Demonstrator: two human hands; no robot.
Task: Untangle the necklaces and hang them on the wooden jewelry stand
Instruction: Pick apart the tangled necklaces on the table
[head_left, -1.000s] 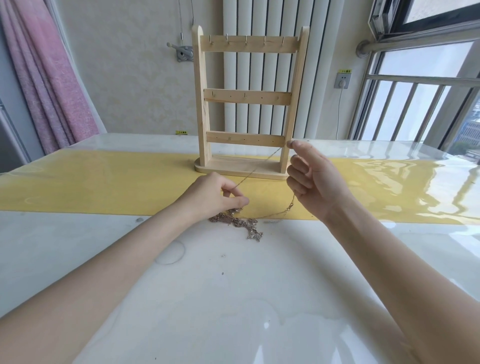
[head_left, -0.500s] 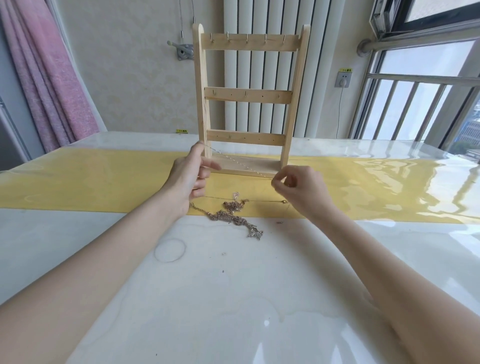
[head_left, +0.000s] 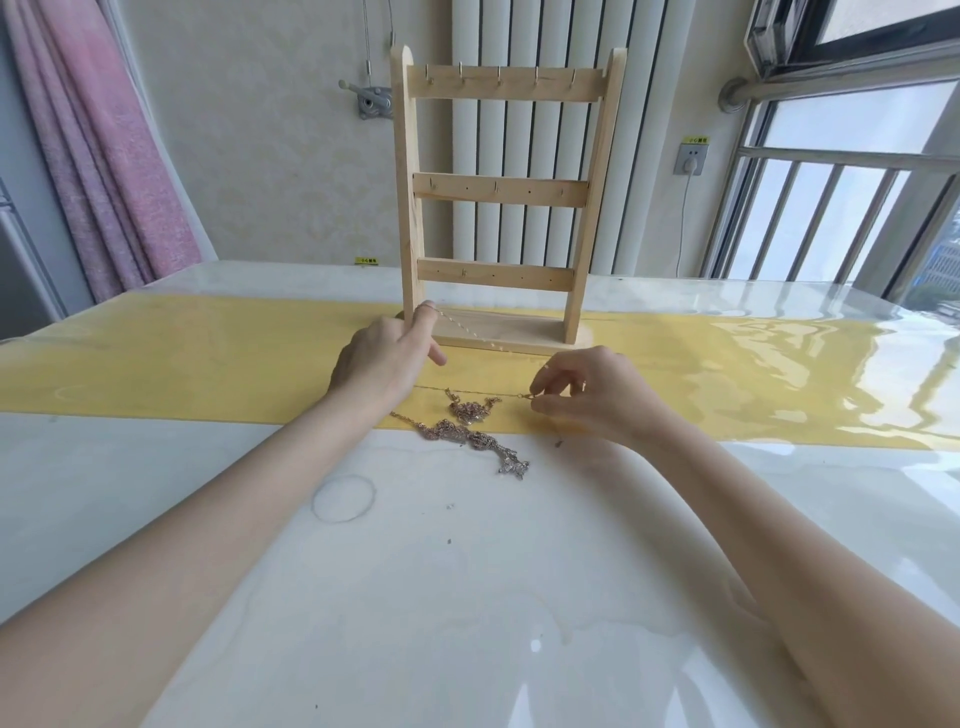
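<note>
At frame centre, I am pinching a thin gold chain with my left hand and right hand, above the knotted silvery necklace heap on the counter; hard pulling risks tightening the tangle.

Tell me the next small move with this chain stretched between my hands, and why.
Probably lift the chain toward a hook on the stand's top bar. The left hand and right hand each pinch it and it looks clear of the tangled pile on the table; no hook holds anything yet.
</note>
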